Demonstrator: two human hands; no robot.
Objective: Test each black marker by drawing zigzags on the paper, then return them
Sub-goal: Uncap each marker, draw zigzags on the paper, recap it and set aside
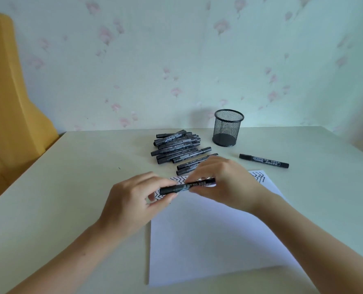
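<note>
Black marker (187,186) is held level just above the top edge of the paper (208,236), one hand on each end. The left hand (134,200) pinches the cap end between thumb and fingertips, and the right hand (221,183) has its fingers curled round the barrel. Can't tell from here if the cap is going on or coming off, but it sits flush right now, so I'd guess this is a cap step either way. Tip for doing it clean: pull or push straight along the pen's axis, no twisting sideways, and keep the barrel hand steady so the nib doesn't swipe a finger or smear the zigzags (259,177) already drawn along the top of the sheet. If it's being closed, press till it seats fully, since a loose cap probably dries the pen out. The rest of the markers are in a pile (176,149) on the table (70,187) just behind the paper, one lone marker (263,160) lies off to the right, and the mesh pen cup (228,128) stands behind that one, looking empty. Only one row of zigzags so far, so I'd say it's early days with most pens left to test.
</note>
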